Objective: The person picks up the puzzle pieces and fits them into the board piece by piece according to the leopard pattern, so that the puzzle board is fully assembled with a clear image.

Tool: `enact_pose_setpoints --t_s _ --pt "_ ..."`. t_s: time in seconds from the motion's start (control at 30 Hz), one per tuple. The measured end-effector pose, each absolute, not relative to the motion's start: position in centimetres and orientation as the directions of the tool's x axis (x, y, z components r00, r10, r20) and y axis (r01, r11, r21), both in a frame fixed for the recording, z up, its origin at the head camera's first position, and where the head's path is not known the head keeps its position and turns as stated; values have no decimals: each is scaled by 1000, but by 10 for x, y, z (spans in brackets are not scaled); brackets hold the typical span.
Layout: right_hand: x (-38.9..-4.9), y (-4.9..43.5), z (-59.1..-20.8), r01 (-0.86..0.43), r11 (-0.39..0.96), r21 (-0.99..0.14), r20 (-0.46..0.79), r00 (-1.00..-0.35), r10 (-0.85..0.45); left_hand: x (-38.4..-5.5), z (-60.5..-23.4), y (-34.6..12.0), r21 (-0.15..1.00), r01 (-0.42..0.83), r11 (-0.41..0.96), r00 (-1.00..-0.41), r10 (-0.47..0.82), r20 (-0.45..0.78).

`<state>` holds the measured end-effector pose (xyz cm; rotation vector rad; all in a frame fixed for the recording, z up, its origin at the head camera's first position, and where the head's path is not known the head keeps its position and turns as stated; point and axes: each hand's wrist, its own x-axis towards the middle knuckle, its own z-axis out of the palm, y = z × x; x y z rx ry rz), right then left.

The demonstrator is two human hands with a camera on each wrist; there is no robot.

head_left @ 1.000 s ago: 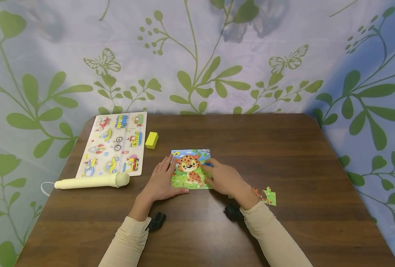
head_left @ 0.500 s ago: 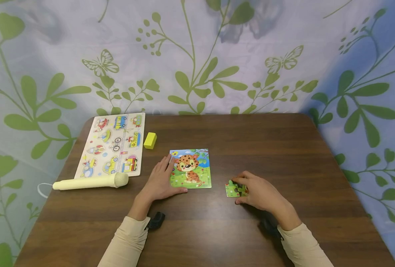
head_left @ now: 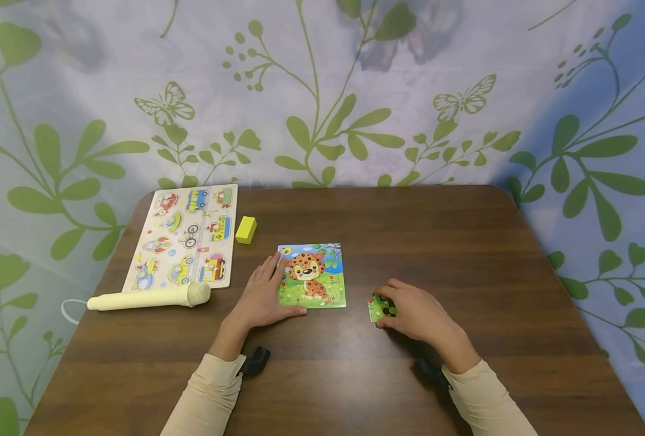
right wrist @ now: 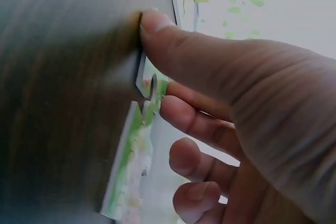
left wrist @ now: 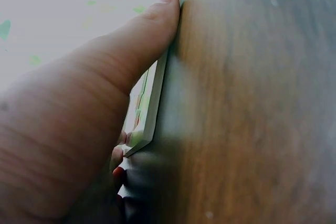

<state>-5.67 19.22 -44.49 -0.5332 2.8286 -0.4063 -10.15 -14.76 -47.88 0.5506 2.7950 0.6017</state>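
Note:
A jigsaw puzzle [head_left: 314, 278] with a spotted leopard cub lies flat near the middle of the table. My left hand [head_left: 264, 293] rests along its left side, fingers extended, with the thumb at the near edge; in the left wrist view that thumb [left wrist: 142, 35] lies along the puzzle's pale border. To the right of the puzzle, my right hand [head_left: 417, 312] pinches a green puzzle piece [head_left: 377, 310] between thumb and fingers. The right wrist view has a second loose piece [right wrist: 126, 166] just beside the pinched one, partly overlapped by my fingers in the head view.
A wooden peg board with vehicle pictures [head_left: 186, 242] lies at the left. Across its near edge lies a cream microphone [head_left: 148, 298] with a white cord loop. A yellow block [head_left: 246, 230] stands beside the board. A patterned cloth [head_left: 322, 91] hangs behind the table [head_left: 436, 236].
My right hand has left the puzzle's right side and moved right to the loose pieces, where its fingers have closed on one. My left hand has stayed in place.

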Motion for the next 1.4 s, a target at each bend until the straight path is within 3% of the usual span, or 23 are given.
enact_pose_setpoints --t_s 0.17,0.43,0.77,0.97,1.4 --pt "-59 192 -444 -383 883 -270 -184 -880 -438 -101 -479 -148 439 311 843 -904 405 -138" --pt "-66 186 -450 -379 878 -290 -187 -878 -441 -101 -482 -151 456 304 836 -906 402 -132" --pt "-88 106 -442 -471 817 -333 -80 -849 -522 -104 -483 -162 511 293 808 -880 437 -187" --pt "-107 54 -451 -506 802 -316 -93 -825 -557 -106 -479 -164 531 360 767 -856 498 -138" --pt "-117 33 -466 -449 782 -432 -108 -835 -539 -107 -478 -164 527 382 759 -852 510 -117"
